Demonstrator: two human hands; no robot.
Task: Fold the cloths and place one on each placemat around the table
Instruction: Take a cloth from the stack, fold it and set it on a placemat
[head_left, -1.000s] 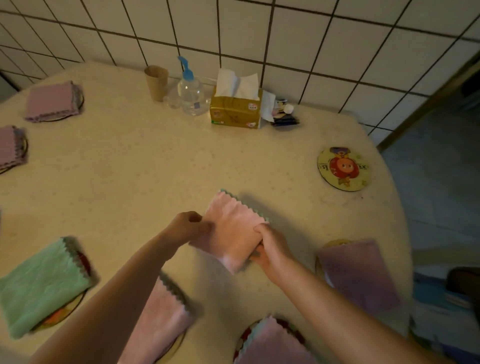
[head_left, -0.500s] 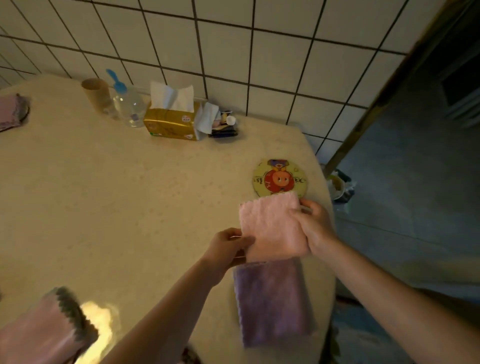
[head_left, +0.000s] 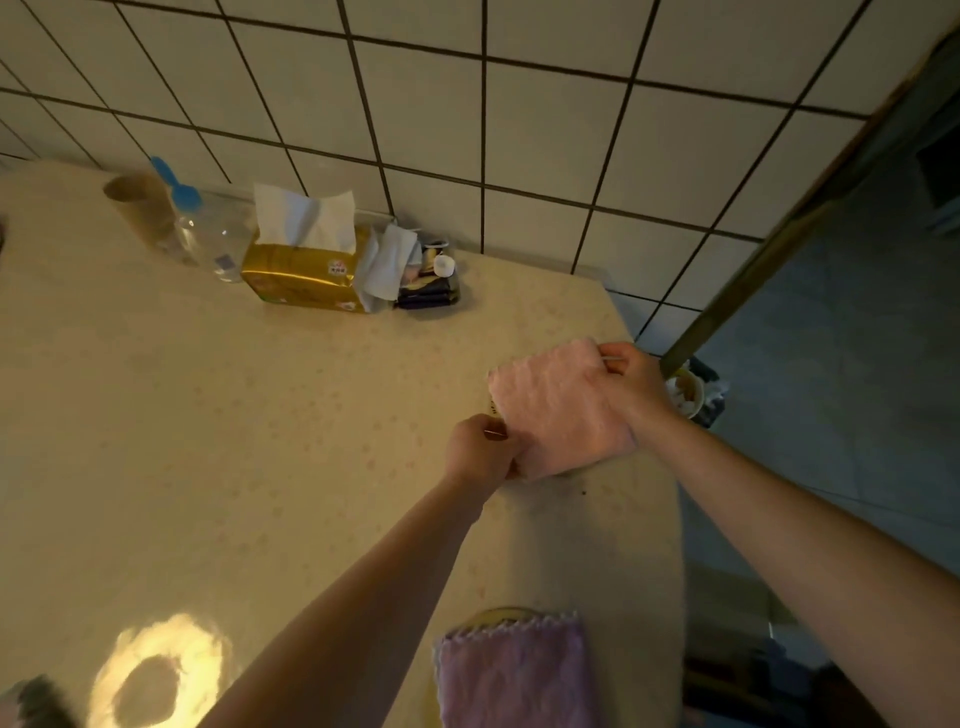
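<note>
A folded pink cloth (head_left: 558, 405) lies near the table's right edge, covering the round cartoon placemat (head_left: 492, 407) so that only a sliver shows at the cloth's left edge. My left hand (head_left: 480, 451) pinches the cloth's near left corner. My right hand (head_left: 631, 382) grips its far right corner. A folded purple cloth (head_left: 514, 670) rests on another placemat (head_left: 493, 616) at the bottom of the view, with a little of that mat's rim showing.
A gold tissue box (head_left: 306, 275), a clear bottle with a blue cap (head_left: 208, 234), a brown cup (head_left: 140, 208) and small packets (head_left: 428, 283) stand along the tiled wall. The table edge (head_left: 670, 499) runs just right of the cloths, with floor beyond.
Both hands carried the pink cloth from the table's middle to the right and lowered it over the cartoon placemat, which is now almost covered. My view swung right.
</note>
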